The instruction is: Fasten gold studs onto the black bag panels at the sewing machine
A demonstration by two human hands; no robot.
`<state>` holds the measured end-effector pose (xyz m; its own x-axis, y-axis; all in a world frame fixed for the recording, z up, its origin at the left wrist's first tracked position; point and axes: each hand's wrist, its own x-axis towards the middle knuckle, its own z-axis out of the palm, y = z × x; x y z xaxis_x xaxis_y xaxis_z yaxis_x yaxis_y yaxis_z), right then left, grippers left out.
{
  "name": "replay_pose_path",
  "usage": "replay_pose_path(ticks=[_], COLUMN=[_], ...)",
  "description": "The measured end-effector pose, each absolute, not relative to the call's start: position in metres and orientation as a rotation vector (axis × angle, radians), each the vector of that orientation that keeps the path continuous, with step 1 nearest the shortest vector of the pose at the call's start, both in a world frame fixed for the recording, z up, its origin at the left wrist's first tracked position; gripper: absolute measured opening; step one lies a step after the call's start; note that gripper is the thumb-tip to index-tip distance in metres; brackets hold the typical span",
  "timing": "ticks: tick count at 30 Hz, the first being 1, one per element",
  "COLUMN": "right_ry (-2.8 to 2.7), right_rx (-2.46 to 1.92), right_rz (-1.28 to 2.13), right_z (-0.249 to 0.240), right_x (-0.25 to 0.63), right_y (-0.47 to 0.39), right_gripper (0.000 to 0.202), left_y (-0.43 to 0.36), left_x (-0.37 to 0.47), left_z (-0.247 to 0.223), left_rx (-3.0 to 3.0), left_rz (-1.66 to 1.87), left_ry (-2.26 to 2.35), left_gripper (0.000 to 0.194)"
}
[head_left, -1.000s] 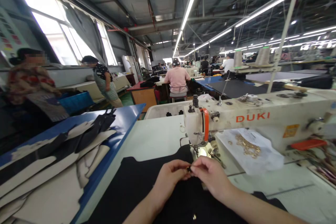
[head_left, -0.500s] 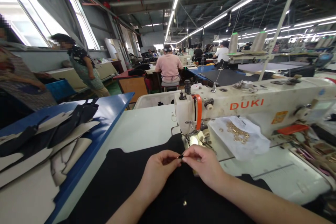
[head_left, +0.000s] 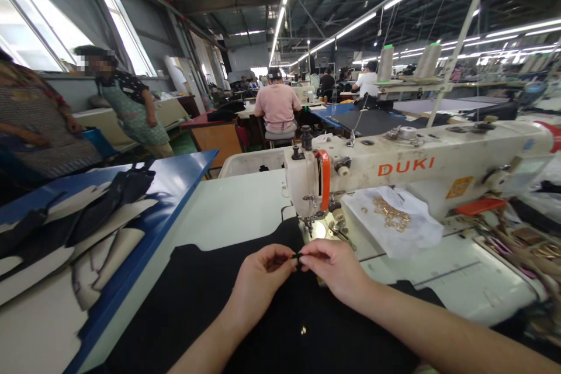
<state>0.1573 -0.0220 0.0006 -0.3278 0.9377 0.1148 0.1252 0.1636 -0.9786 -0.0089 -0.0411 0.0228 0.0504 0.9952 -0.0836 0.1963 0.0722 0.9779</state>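
Note:
Both my left hand (head_left: 264, 272) and my right hand (head_left: 335, 266) are closed in a pinch, fingertips nearly meeting in front of the sewing machine's needle area. Between them is a small black strip (head_left: 297, 259), mostly covered by the fingers. Beneath my hands a large black fabric panel (head_left: 205, 286) spreads over the machine table (head_left: 239, 201). A small shiny gold-coloured piece (head_left: 303, 331) lies on this fabric, nearer to me. Just beyond my fingers stands the white sewing machine (head_left: 363, 166), its lamp lit by the needle.
Gold-coloured metal rings (head_left: 392, 213) lie on a white plastic bag (head_left: 414, 236) under the machine arm. At left, a blue table (head_left: 179, 178) bears black and beige cut pieces. A person in pink (head_left: 277, 102) sits ahead; two people stand at left.
The view has shifted slightly, so the scene sits a little further left. My hands keep their pinch on the small black strip, with only slight finger movement.

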Motion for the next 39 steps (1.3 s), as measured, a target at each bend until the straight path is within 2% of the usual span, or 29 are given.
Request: replay_pose_path(ticks=[6,11,14,17,20,24,33,39], right_ry=[-1.812,-1.758,-1.745,-1.782,-1.788,-1.712,-1.576,-1.718], right_rx=[-1.032,-1.058,-1.079,-1.111,-1.131,-1.184,-1.376,-1.450], right_rz=[1.153,1.316,1.323,1.268,1.260,1.402,1.672,1.630], right_z=[0.010,0.011,0.008,0.006,0.007,0.011,0.027,0.029], right_x=[0.164,0.164,0.162,0.158,0.155,0.161,0.165,0.155], right_y=[-0.023,-0.024,-0.024,-0.023,-0.022,-0.022,-0.008,0.004], right_gripper=[0.009,0.007,0.007,0.008,0.009,0.011,0.017,0.021], left_y=[-0.037,-0.031,-0.023,-0.011,-0.002,-0.009,-0.061,-0.061], left_x=[-0.015,-0.028,-0.034,-0.033,-0.027,-0.021,-0.011,-0.010], left_z=[0.023,0.029,0.038,0.042,0.031,0.009,0.004,0.002], left_rx=[1.268,1.290,1.344,1.661,2.144,2.529,2.450,2.382], left_rz=[0.893,0.736,0.629,0.685,0.706,0.483,0.526,0.563], left_ry=[1.311,1.197,1.191,1.393,1.545,1.447,1.519,1.506], left_gripper=[0.024,0.032,0.029,0.023,0.033,0.044,0.058,0.065])
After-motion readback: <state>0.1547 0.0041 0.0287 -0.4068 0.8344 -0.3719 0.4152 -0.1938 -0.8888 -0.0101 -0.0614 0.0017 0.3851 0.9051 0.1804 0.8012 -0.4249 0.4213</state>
